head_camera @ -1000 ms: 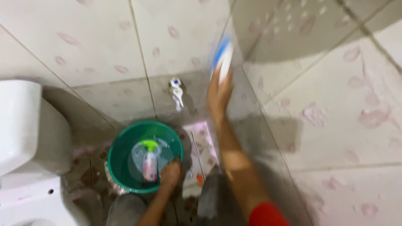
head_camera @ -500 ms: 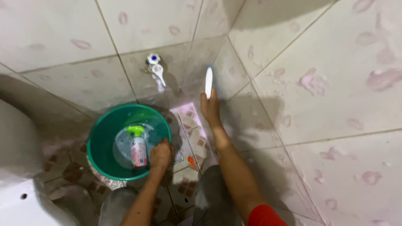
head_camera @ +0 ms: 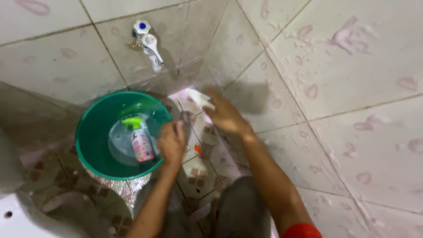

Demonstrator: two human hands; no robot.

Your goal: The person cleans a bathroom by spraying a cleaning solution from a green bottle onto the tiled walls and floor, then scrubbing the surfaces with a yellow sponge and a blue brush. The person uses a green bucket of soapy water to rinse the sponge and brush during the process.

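Note:
My right hand holds a white scrub brush low by the floor, at the foot of the tiled corner. My left hand rests on the rim of a green bucket, its fingers curled over the edge. Inside the bucket a pink spray bottle with a green trigger lies in shallow water. Both my forearms reach forward from the bottom of the view, over my grey-clad knees.
A white tap with a blue cap sticks out of the wall above the bucket. The soapy tiled wall rises on the right. A white toilet sits at the lower left. A small orange bit lies on the patterned floor.
My right hand has brought the brush down from high on the wall corner to the floor. The view has tilted downward. My left hand has stayed on the bucket's rim.

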